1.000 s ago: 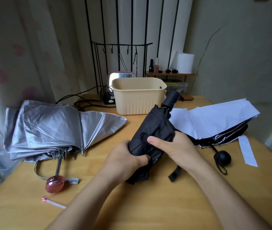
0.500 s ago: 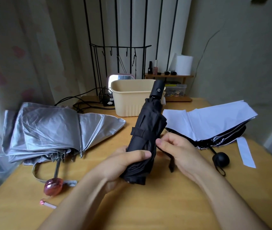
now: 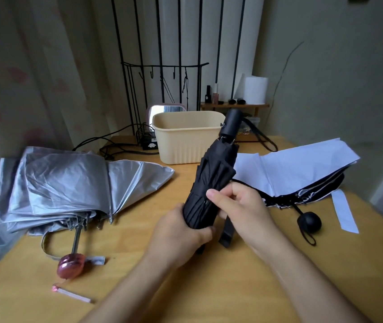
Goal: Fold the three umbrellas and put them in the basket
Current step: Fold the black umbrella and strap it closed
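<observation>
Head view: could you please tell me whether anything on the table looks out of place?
Nothing looks damaged or spilled; the silver umbrella and white umbrella merely lie sprawled, not yet folded, either side of the basket.

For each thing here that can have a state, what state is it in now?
black umbrella, rolled up, strap hanging loose.
silver umbrella, canopy loose, lying on table.
white umbrella, canopy loose, lying on table.
basket, no umbrella seen inside.
left hand, grips black umbrella.
right hand, grips black umbrella.
</observation>
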